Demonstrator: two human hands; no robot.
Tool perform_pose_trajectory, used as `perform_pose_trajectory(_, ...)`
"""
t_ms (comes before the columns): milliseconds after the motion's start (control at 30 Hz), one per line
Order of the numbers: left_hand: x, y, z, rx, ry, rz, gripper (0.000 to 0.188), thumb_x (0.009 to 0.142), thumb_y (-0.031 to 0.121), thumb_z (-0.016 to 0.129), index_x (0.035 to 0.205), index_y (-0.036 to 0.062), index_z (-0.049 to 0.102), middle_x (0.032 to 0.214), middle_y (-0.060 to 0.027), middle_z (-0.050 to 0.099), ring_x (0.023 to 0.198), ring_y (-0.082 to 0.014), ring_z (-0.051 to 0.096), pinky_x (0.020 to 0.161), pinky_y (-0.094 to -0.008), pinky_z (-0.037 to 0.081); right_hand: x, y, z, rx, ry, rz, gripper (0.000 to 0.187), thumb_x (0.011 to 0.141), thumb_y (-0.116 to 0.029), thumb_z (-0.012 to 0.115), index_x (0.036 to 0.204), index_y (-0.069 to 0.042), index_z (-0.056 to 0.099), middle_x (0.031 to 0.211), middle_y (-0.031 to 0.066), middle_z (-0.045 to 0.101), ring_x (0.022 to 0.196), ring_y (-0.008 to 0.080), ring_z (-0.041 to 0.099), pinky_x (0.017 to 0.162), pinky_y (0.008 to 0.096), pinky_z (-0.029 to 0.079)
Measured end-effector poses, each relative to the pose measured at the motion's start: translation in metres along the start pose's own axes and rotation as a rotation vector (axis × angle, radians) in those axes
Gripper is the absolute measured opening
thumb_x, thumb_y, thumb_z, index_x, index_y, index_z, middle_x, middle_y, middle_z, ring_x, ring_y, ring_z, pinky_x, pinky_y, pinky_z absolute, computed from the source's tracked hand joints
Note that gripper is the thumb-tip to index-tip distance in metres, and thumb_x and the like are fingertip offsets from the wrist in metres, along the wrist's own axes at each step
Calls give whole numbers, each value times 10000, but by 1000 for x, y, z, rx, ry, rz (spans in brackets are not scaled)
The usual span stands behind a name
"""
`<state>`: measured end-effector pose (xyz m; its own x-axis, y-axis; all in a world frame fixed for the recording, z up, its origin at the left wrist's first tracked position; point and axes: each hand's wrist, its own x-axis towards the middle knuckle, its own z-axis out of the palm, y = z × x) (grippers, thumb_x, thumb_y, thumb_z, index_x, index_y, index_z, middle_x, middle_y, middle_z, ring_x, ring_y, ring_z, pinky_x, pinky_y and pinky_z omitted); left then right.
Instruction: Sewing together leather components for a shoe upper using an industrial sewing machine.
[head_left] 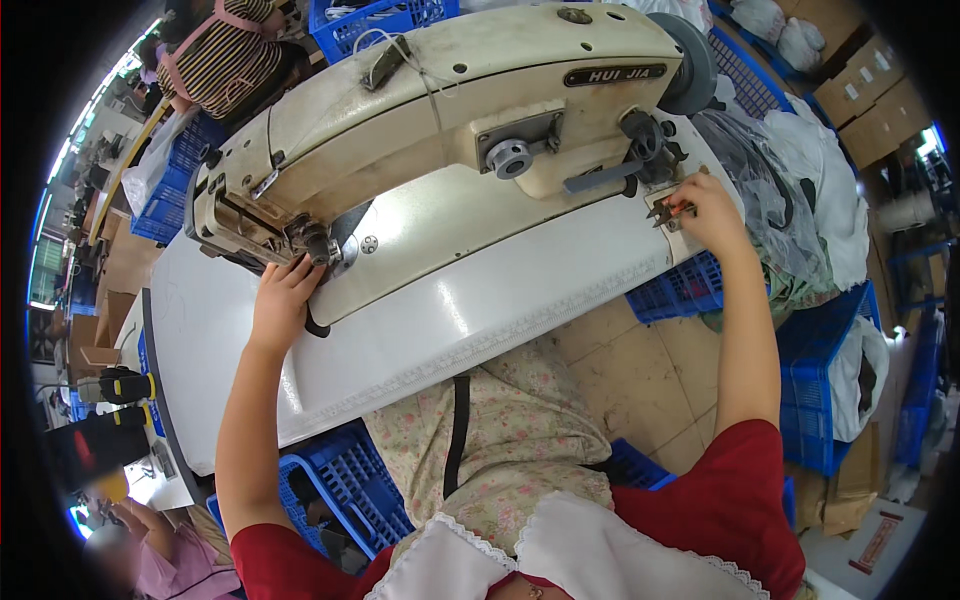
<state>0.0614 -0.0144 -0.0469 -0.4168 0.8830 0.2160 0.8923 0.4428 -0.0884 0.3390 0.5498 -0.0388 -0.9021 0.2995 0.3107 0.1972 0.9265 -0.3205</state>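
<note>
A large cream sewing machine (400,130) stands on a white table (420,330). My left hand (284,295) is at the machine's needle end, just under the presser and needle parts (315,240). Its fingers are drawn together, and the fingertips are partly hidden by the machine, so what they grip cannot be made out. At the table's right end, my right hand (708,212) has its fingers closed around small dark metal snips (660,213) with an orange part. The snips' tips point left, close to the machine's base below the handwheel (690,65). No fabric shows under the needle.
A ruler strip (480,350) runs along the table's near edge. Blue baskets (345,490) stand below it, and others with bagged goods (820,190) are at the right. One person (225,60) sits at the far left; another (180,560) is at the lower left.
</note>
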Motion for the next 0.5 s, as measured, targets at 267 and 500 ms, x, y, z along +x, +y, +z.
perform_pose_trajectory(267, -9, 4, -6, 210, -128, 38, 484, 797, 92, 578, 1281, 84, 601, 1344, -100, 587, 1159, -276, 557, 1081, -458, 368, -17, -21, -1, 308, 115, 143, 75, 865, -84, 665, 916, -30, 651, 1046, 90, 694, 870, 230, 667, 764, 329, 513)
perform_pose_trajectory(500, 0, 58, 1, 544, -382, -351, 262, 880, 166, 592, 1079, 6, 655, 1018, -155, 666, 919, -260, 647, 641, -327, 533, -31, -179, 23, 1433, -222, 511, 129, 944, -151, 579, 1036, -67, 552, 842, 27, 619, 743, 108, 617, 579, 231, 458)
